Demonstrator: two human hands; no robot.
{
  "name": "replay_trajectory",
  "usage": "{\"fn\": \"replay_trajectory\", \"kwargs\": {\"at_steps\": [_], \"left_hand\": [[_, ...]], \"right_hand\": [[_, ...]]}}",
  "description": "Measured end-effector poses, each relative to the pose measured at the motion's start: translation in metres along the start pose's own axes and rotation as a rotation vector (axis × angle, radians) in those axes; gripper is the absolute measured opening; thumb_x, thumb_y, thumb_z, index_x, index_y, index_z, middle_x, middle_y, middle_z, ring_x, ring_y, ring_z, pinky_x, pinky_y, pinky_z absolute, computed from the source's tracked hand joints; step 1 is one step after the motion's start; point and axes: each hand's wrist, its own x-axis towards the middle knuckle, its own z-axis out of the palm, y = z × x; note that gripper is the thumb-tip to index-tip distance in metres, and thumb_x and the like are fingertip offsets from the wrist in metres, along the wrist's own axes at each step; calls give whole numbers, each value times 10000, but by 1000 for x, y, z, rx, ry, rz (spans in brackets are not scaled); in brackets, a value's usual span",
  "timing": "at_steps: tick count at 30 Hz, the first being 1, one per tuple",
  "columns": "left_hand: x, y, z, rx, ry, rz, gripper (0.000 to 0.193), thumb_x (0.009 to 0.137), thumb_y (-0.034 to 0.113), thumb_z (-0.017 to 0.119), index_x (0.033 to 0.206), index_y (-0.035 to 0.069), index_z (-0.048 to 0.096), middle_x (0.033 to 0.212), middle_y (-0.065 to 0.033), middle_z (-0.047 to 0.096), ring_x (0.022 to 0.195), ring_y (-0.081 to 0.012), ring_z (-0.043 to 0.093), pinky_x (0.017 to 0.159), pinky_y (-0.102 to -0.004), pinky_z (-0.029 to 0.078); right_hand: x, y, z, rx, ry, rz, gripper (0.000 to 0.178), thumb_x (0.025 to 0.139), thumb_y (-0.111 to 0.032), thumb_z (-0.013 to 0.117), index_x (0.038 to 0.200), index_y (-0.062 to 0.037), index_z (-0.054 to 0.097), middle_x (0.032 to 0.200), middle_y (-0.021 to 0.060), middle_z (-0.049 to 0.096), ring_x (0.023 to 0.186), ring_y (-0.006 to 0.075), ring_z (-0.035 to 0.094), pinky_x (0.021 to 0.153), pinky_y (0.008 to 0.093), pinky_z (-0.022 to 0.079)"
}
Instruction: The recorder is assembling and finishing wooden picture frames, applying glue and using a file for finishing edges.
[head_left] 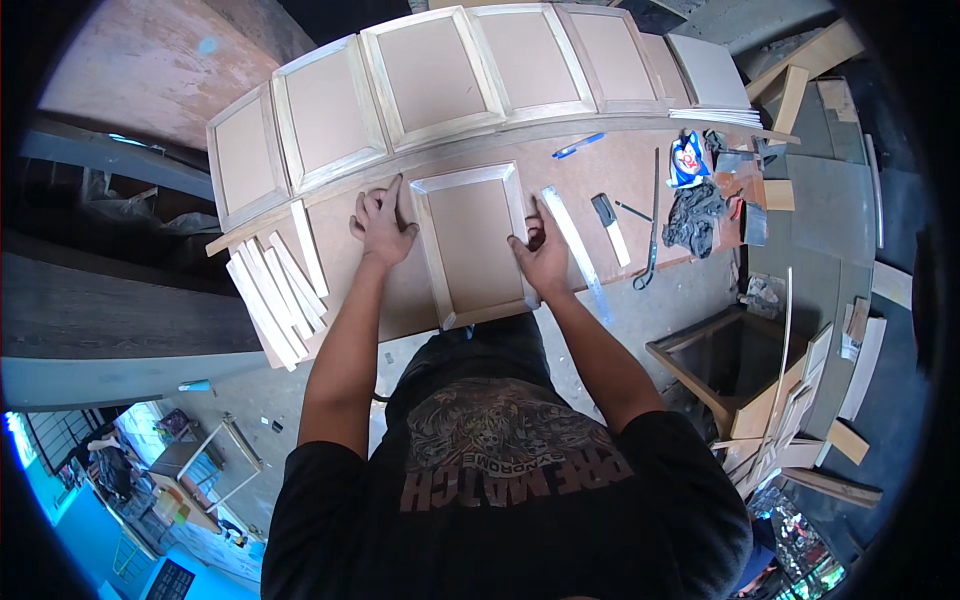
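Note:
A small wooden frame [422,232] with a brown back panel lies on the workbench [340,225] right in front of me, its near edge by my waist. My left hand [382,225] is beside the frame's left side, fingers apart and thumb toward the rail; whether it touches cannot be made out. On the other side, my right hand [543,250] grips the right rail, thumb over its inner edge and fingers curled outside. Just right of that hand lies a long whitish strip [572,245], possibly a ruler.
Several similar framed panels [432,80] stand in a row behind a wooden batten [440,150]. Loose pale wood strips [270,295] lie at left. To the right are a blue pen [578,146], a brush-like tool [610,228], a dark rod [652,220] and dark crumpled cloth [693,218].

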Motion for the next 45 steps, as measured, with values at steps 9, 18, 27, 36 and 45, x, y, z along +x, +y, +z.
{"fn": "replay_trajectory", "kwargs": {"at_steps": [9, 18, 27, 36, 45], "left_hand": [[15, 15, -19, 198, -178, 65, 1002, 665, 137, 845, 1503, 436, 382, 1415, -62, 330, 1398, -368, 203, 1116, -574, 178], [16, 10, -16, 153, -153, 76, 930, 663, 123, 843, 1446, 430, 447, 1399, -63, 329, 1403, -357, 182, 1118, -572, 163], [15, 11, -18, 146, -164, 76, 914, 663, 142, 847, 1437, 434, 459, 1408, -63, 326, 1408, -354, 180, 1122, -569, 156], [14, 12, -18, 150, -159, 76, 921, 659, 132, 840, 1441, 432, 458, 1401, -64, 337, 1409, -342, 190, 1119, -555, 164], [11, 9, -15, 133, -108, 90, 921, 662, 140, 839, 1468, 366, 453, 1382, -60, 358, 1404, -324, 220, 1107, -530, 181]], "right_hand": [[0, 7, 1, -26, -6, -4, 849, 725, -36, 825, 1488, -40, 451, 956, 68, 588, 796, 171, 559, 752, 306, 522], [-1, 1, 0, -19, 11, 18, 842, 733, -43, 827, 1489, -59, 458, 963, 68, 589, 786, 175, 562, 758, 309, 524], [-1, 2, -1, -63, 4, -3, 831, 739, -48, 827, 1487, -66, 463, 956, 80, 599, 785, 181, 566, 754, 316, 524], [0, 3, 0, -55, 18, -18, 825, 736, -47, 833, 1479, -71, 477, 944, 74, 602, 771, 173, 557, 741, 306, 516], [0, 2, -1, -21, 17, -10, 833, 728, -45, 839, 1478, -59, 477, 936, 63, 599, 762, 165, 551, 736, 298, 513]]}}
